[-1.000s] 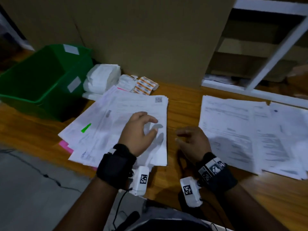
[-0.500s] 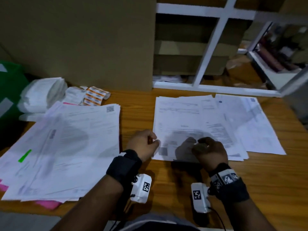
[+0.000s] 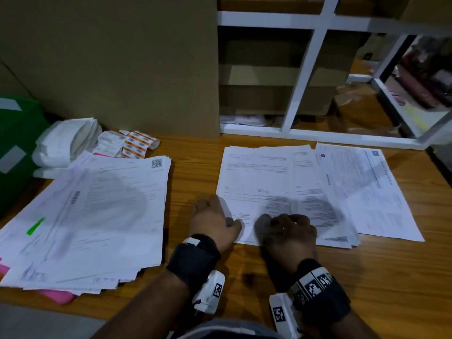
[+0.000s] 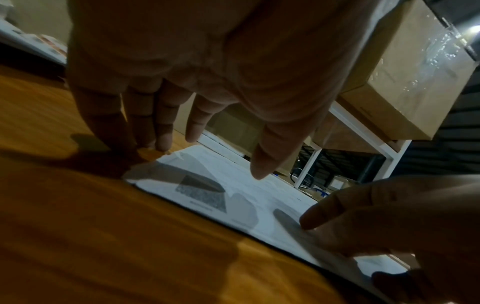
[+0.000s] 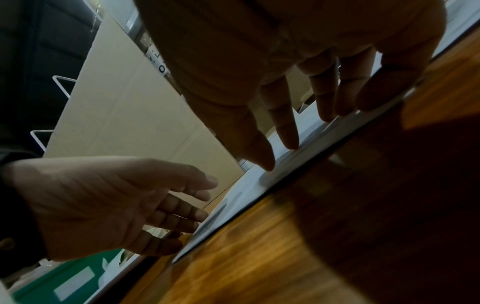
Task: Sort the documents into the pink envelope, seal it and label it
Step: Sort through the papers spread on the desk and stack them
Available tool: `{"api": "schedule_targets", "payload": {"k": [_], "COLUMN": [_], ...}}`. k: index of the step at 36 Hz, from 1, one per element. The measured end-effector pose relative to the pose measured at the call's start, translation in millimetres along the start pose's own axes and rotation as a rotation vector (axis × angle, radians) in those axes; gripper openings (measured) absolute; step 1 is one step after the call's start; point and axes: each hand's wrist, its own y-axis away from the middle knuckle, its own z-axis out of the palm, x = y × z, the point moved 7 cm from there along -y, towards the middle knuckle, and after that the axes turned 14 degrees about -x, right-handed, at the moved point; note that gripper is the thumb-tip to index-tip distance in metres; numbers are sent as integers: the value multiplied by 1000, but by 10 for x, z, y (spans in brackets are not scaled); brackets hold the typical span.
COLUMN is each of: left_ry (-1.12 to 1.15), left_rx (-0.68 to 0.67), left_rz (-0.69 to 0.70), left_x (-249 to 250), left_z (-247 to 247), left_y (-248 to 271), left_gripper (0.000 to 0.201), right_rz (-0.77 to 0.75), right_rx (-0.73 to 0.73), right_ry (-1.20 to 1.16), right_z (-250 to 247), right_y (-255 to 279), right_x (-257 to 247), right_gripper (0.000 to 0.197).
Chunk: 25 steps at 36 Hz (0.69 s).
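Two piles of printed documents lie on the wooden table [image 3: 190, 167]. The left pile [image 3: 97, 216] covers the pink envelope [image 3: 57, 296], of which only edges show. My left hand [image 3: 215, 217] rests with straight fingers [image 4: 163, 142] at the near left corner of the right pile [image 3: 269, 179]. Just to its right, my right hand [image 3: 286, 228] presses its fingertips [image 5: 288, 142] onto that pile's near edge [image 5: 259, 191]. Neither hand holds a sheet.
A green bin [image 3: 17, 148] stands at the far left, with a white folded bundle [image 3: 66, 140] and orange sticker sheets [image 3: 137, 145] beside it. Cardboard [image 3: 110, 57] and a white shelf frame [image 3: 305, 77] close the back. Another sheet [image 3: 371, 192] lies at the right.
My left hand has left the left pile and both hands have moved right onto the right pile's near edge. The head view has swung right with them.
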Motion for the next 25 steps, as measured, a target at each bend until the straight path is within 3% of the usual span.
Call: {"api": "schedule_targets", "payload": {"k": [5,10,15,18,23,25], "left_ry": [131,412,610,420,77,-19], "left_rx": [-20,-46,-94,-23,79,84], "left_rz": [6,21,68,135,198,233], "left_x": [36,55,127,136,94,91], "left_z": [-30,-70,13,-175,-678,-869], "left_y": [-21,-22,-19,11,42,54], "left_gripper": [75,76,58,51,53,47], "right_rz": [-30,-66,-164,-255,-453,-601], "right_rx": [39,78,92,95,171,281], "right_ry": [-51,-51,-88,-170,-68,-5], "right_z": [24,37,-74,-238,-458,-634], "right_y": [-61,-191,-93,66,186,267], "right_x": [98,191,127,2,-258,-497], "right_gripper": [34,43,33,17,17,18]}}
